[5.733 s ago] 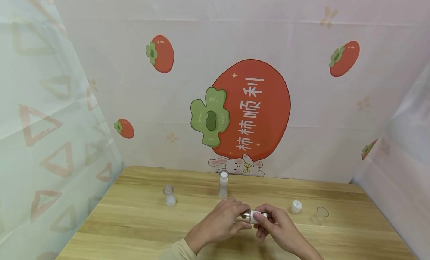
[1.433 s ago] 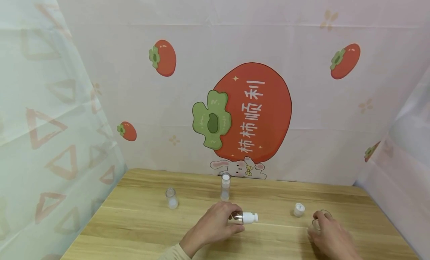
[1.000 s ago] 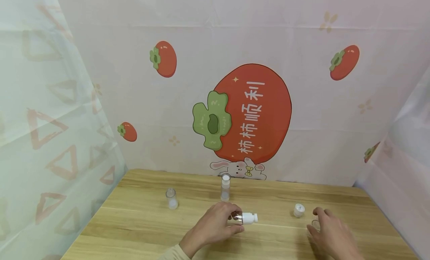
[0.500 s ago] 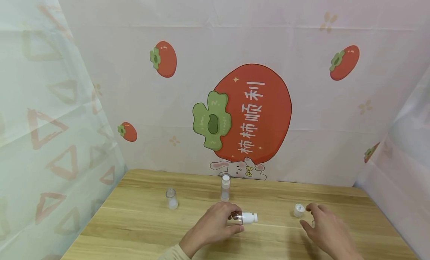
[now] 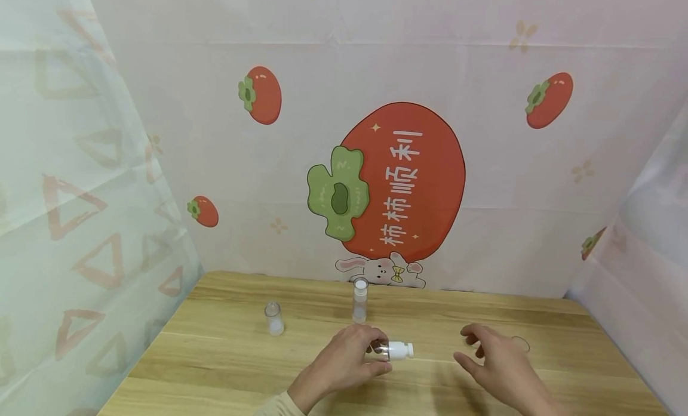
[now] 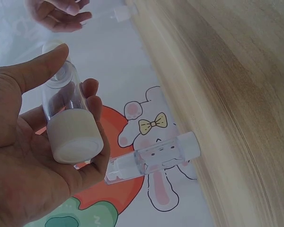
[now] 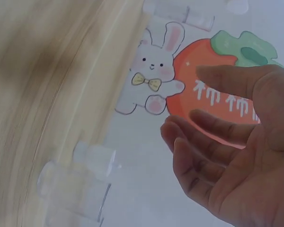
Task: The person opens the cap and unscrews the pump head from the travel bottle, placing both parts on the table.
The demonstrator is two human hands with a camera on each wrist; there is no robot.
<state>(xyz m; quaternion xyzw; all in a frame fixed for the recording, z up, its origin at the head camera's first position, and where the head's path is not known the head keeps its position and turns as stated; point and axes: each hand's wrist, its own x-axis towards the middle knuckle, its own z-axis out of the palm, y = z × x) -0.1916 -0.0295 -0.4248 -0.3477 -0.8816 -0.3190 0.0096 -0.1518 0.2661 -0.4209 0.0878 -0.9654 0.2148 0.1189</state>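
My left hand (image 5: pixel 349 359) grips a clear pump bottle (image 5: pixel 399 350) lying sideways, its white pump end pointing right. In the left wrist view the white base of this bottle (image 6: pixel 75 137) faces the camera, with thumb and fingers round the clear body. My right hand (image 5: pixel 497 362) hovers to the right, fingers loosely bent and apart, holding nothing. Beyond it in the right wrist view stand a small white pump head (image 7: pixel 95 158) and clear covers (image 7: pixel 78 189). The right hand hides the pump head in the head view, where one cover rim (image 5: pixel 521 344) shows.
A second clear bottle with a white top (image 5: pixel 360 302) stands upright near the back edge of the wooden table (image 5: pixel 226 368). Further left is a shorter clear bottle (image 5: pixel 274 320) without a pump. A printed cloth (image 5: pixel 510 165) hangs behind, with cloth sides left and right.
Earlier both hands were at the bottle; the right then reached the clear covers, and a second cover appeared there. It has since moved left, past the small pump head. My left hand stays nearly still.
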